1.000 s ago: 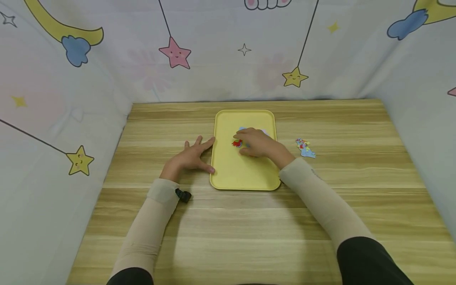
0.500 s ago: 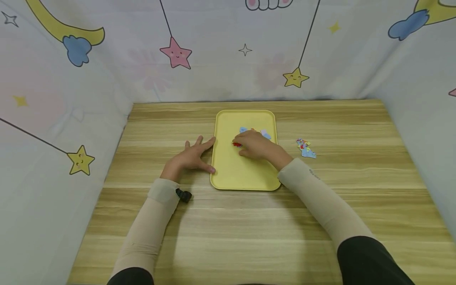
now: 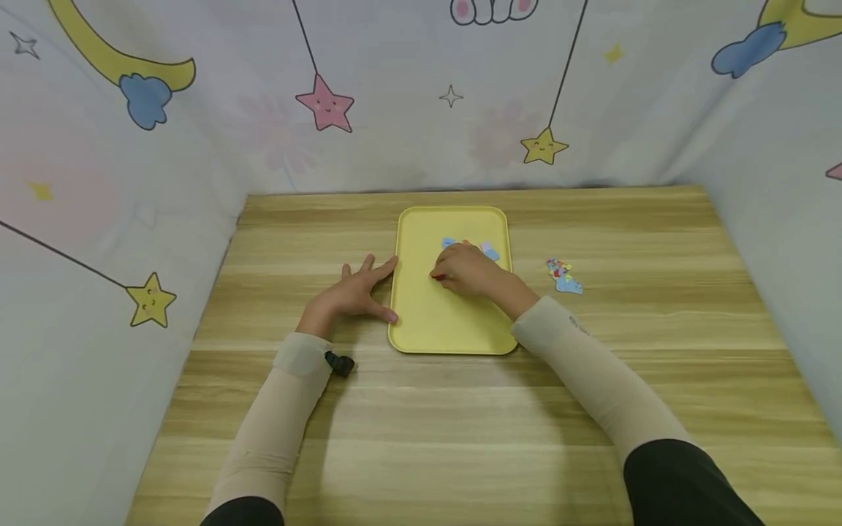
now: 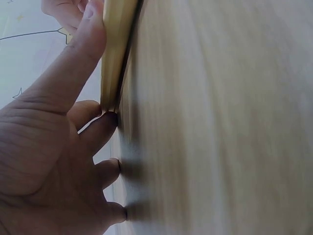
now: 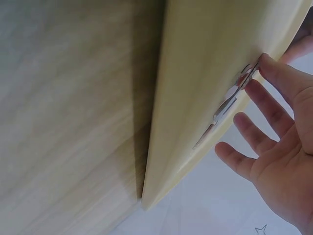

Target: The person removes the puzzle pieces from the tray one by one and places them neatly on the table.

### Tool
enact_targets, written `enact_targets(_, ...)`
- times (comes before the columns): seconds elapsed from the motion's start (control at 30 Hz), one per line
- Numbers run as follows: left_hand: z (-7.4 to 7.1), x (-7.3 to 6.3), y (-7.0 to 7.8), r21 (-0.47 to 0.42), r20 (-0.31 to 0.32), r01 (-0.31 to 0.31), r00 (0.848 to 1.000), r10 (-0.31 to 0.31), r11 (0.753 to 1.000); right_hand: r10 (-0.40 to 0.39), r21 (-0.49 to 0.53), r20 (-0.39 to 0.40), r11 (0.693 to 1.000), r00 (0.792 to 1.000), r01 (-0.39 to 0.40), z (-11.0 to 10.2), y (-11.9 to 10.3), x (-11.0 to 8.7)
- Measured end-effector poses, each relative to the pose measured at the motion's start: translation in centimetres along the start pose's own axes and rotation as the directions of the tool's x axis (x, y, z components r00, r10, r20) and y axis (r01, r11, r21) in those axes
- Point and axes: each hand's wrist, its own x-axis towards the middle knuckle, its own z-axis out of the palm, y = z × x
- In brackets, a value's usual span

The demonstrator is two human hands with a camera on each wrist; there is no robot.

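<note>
I see the left hand (image 3: 349, 292), its grip spread wide, touching the tray (image 3: 447, 329); the right hand (image 3: 473, 270) pinches a red piece (image 3: 440, 277) over it.

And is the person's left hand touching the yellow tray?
Touching. The left wrist view shows it plainly: the left hand has its thumb lying against the side of the yellow tray.

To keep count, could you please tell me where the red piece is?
In the head view, the red piece is held by the right hand over the yellow tray, left of the colourful cut-out lying on the table.
</note>
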Motion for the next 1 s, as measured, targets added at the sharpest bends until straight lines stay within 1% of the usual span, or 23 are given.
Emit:
enact_targets(0.2, 0.14, -0.19, 0.14, 0.0, -0.01, -0.002, 1.0, 0.002, 1.0, 0.005, 0.009, -0.015, 1.0, 1.0, -0.005, 0.21, -0.18, -0.16)
enact_targets(0.6, 0.09, -0.05, 0.19, 0.013, -0.008, -0.022, 1.0, 0.022, 1.0, -0.008, -0.007, -0.066, 1.0, 0.998, 0.007, 0.6, -0.47, -0.31)
enact_targets(1.0, 0.1, -0.07, 0.19, 0.001, -0.004, -0.006, 1.0, 0.006, 1.0, -0.038, -0.041, -0.088, 0.999, 0.995, 0.035, 0.75, -0.12, -0.59)
